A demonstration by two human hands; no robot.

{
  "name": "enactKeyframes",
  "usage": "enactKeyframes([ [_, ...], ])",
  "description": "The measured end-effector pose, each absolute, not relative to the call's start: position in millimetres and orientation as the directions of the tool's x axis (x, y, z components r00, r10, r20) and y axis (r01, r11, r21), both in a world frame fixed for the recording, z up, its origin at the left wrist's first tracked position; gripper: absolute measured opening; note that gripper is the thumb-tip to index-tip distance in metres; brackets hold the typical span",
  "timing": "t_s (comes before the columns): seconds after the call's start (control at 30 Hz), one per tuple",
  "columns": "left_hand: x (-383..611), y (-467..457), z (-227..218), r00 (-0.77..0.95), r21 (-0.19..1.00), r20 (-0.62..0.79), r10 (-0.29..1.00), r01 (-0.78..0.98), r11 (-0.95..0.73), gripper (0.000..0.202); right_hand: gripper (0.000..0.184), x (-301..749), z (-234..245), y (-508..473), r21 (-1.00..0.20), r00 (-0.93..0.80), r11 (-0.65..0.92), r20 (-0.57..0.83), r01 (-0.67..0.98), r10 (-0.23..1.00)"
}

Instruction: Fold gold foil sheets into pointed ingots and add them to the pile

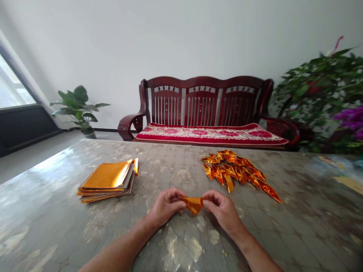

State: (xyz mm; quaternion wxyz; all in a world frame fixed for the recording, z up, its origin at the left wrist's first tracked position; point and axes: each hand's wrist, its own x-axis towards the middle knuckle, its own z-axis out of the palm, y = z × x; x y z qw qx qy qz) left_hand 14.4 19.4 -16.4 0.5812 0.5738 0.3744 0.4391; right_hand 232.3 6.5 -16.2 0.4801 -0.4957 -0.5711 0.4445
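Note:
A small folded piece of gold foil paper [193,204] hangs just above the table between both hands. My left hand [166,207] pinches its left end with closed fingers. My right hand [222,207] pinches its right end the same way. A stack of flat gold foil sheets [109,180] lies on the table to the left of my hands. A pile of several folded gold foil pieces [238,173] lies beyond and to the right of my right hand.
The table [181,241] has a glossy patterned cover. Behind it stands a dark red wooden bench [204,109] with a red cushion. A potted plant [78,109] is at the back left, and leafy plants with purple flowers [326,98] at the right.

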Motion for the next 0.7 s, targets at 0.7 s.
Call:
enactKeyframes([
  [0.7,12.1,16.9,-17.3,0.212,0.974,0.17,0.962,0.114,-0.197,0.011,0.006,231.6,-15.1,-0.8,-0.844,-0.11,0.351,0.336,0.405,0.935],
])
